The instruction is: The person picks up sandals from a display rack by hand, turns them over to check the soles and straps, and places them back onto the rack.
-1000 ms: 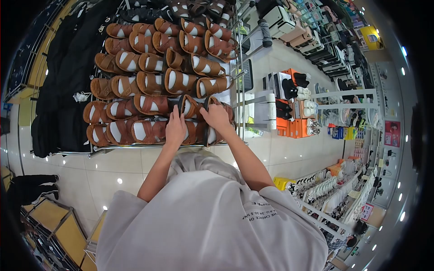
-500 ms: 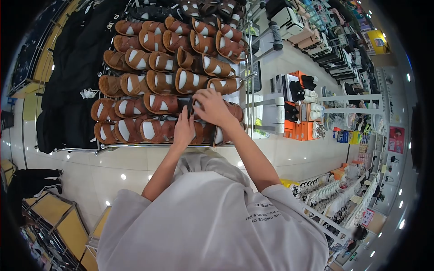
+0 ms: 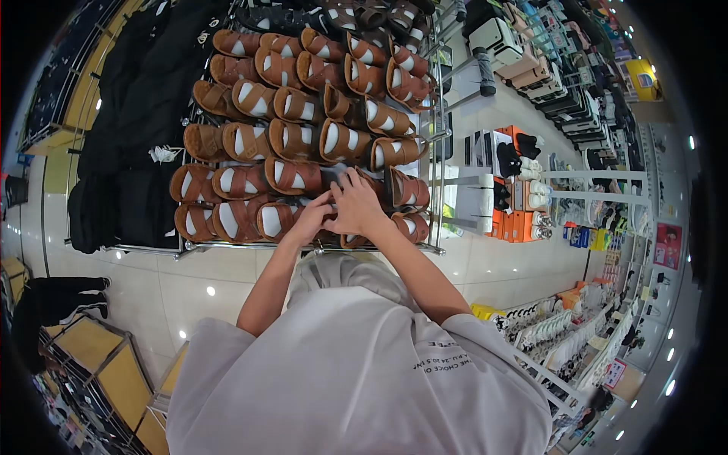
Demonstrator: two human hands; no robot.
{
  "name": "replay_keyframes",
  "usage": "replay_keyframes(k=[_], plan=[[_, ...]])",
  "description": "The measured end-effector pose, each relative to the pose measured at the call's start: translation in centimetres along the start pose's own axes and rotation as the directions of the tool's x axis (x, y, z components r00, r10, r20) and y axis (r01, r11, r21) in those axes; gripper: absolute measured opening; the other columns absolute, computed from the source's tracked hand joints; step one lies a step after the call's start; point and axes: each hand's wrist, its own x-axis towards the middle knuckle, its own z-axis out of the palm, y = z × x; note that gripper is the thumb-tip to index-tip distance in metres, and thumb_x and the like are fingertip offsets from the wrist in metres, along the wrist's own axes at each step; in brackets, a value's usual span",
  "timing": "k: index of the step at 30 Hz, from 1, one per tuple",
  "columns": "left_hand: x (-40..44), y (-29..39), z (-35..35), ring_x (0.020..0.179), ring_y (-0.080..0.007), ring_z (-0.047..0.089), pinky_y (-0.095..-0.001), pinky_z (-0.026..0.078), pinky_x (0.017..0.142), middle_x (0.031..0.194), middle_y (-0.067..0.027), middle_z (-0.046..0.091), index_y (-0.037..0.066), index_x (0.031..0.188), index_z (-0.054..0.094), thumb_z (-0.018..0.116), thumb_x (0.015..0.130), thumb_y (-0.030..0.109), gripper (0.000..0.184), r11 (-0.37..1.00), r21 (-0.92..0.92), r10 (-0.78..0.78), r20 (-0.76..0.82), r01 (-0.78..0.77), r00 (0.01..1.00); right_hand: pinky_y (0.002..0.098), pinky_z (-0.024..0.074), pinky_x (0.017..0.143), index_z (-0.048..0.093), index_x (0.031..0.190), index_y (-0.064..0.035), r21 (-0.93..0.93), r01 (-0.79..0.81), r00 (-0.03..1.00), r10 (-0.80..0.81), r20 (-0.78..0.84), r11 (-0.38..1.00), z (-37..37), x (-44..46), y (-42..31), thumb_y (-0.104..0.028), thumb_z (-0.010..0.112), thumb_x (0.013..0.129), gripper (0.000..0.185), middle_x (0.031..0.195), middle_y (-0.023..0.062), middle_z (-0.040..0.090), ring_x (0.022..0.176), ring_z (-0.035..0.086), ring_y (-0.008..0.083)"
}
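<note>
Rows of brown sandals (image 3: 294, 177) with white paper inside lie on a metal rack (image 3: 220, 246). Over the two nearest rows my left hand (image 3: 309, 220) bends its fingers close to my right hand. My right hand (image 3: 355, 203) rests on a sandal in the second-nearest row, fingers curved over it. The sandal under the hands is mostly covered and blurred, with a dark grey part showing above the fingertips. To the right of my right hand sits another reddish-brown sandal (image 3: 409, 189). What the fingertips grip is hidden.
Black clothing (image 3: 133, 144) lies left of the sandals. Past the rack's right side stand orange shoe boxes (image 3: 516, 225), white rails (image 3: 595, 174) and suitcases (image 3: 497, 45). A person in black trousers (image 3: 45, 303) is at the lower left. Hanging white items are at the lower right.
The view has shifted, so the rack appears farther right. My hands have come together over one sandal; a second ago they were apart, on neighbouring sandals.
</note>
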Motion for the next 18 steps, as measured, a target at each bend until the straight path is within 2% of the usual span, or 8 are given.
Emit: replay_keyframes(k=[2,5,8,11,14,17,18], plan=[[0.0,0.8,0.2,0.106,-0.0169,0.057,-0.0298,0.048,0.085,0.133,-0.0065,0.052,0.01,0.148,0.037,0.045,0.089,0.008,0.059,0.996,0.073,-0.048,-0.025,0.049,0.999,0.0468,0.0298,0.112,0.055,0.127,0.0065,-0.077,-0.037,0.999,0.039,0.032,0.996,-0.1,0.2,-0.1,-0.056,0.072,0.064,0.091,0.136,0.0273,0.047,0.137,0.032,0.041],[0.9,0.6,-0.5,0.105,-0.0171,0.055,-0.0328,0.047,0.085,0.132,-0.0062,0.053,0.009,0.145,0.04,0.046,0.087,0.013,0.058,0.991,0.12,-0.056,-0.017,0.058,0.998,0.0498,0.028,0.113,0.058,0.126,0.0031,-0.206,-0.062,0.995,0.075,0.058,0.977,0.0,0.4,-0.8,-0.061,0.073,0.064,0.09,0.14,0.0237,0.043,0.138,0.029,0.0446],[0.7,1.0,-0.3,0.111,-0.0191,0.053,-0.0382,0.046,0.09,0.129,-0.0066,0.054,0.009,0.14,0.044,0.047,0.086,0.016,0.054,0.992,0.096,-0.08,-0.041,0.083,0.996,0.0538,0.033,0.105,0.063,0.123,-0.0009,-0.254,-0.178,0.978,0.2,0.064,0.951,-0.7,-0.1,-2.3,-0.059,0.073,0.066,0.082,0.146,0.0191,0.038,0.131,0.033,0.0495],[1.0,0.8,-1.1,0.111,-0.022,0.056,-0.0388,0.05,0.084,0.126,-0.008,0.054,0.008,0.136,0.043,0.043,0.087,0.013,0.05,0.994,0.033,-0.1,-0.027,0.101,0.995,0.0547,0.038,0.098,0.067,0.12,-0.0053,-0.257,-0.304,0.928,0.347,0.138,0.917,1.0,0.5,-3.4,-0.054,0.074,0.068,0.071,0.148,0.015,0.035,0.125,0.037,0.0522],[0.7,1.2,-0.9,0.111,-0.0245,0.056,-0.039,0.049,0.086,0.128,-0.0105,0.054,0.007,0.133,0.048,0.048,0.087,0.014,0.046,0.991,0.047,-0.125,-0.053,0.127,0.991,0.0511,0.0412,0.093,0.068,0.12,-0.0055,-0.303,-0.289,0.92,0.351,0.174,0.908,1.0,0.7,-3.4,-0.05,0.074,0.07,0.067,0.149,0.0143,0.034,0.122,0.041,0.0493],[-0.8,1.5,-1.6,0.099,-0.0213,0.062,-0.0359,0.053,0.079,0.116,-0.0091,0.059,0.003,0.124,0.053,0.051,0.089,0.01,0.036,0.939,0.332,0.138,-0.117,-0.092,0.984,0.05,0.0411,0.094,0.067,0.121,-0.0052,-0.32,-0.298,0.914,0.366,0.178,0.899,0.8,0.6,-3.5,-0.048,0.074,0.071,0.066,0.15,0.0147,0.032,0.123,0.041,0.0493],[-1.9,2.3,-1.4,0.093,-0.0198,0.063,-0.0333,0.054,0.074,0.109,-0.0097,0.062,0.0,0.114,0.059,0.058,0.088,0.007,0.027,0.773,0.591,0.392,-0.158,-0.231,0.906,0.0497,0.0411,0.094,0.067,0.121,-0.0052,-0.312,-0.306,0.911,0.371,0.178,0.899,0.6,0.5,-3.5,-0.048,0.074,0.071,0.066,0.15,0.0147,0.032,0.123,0.041,0.0494]])
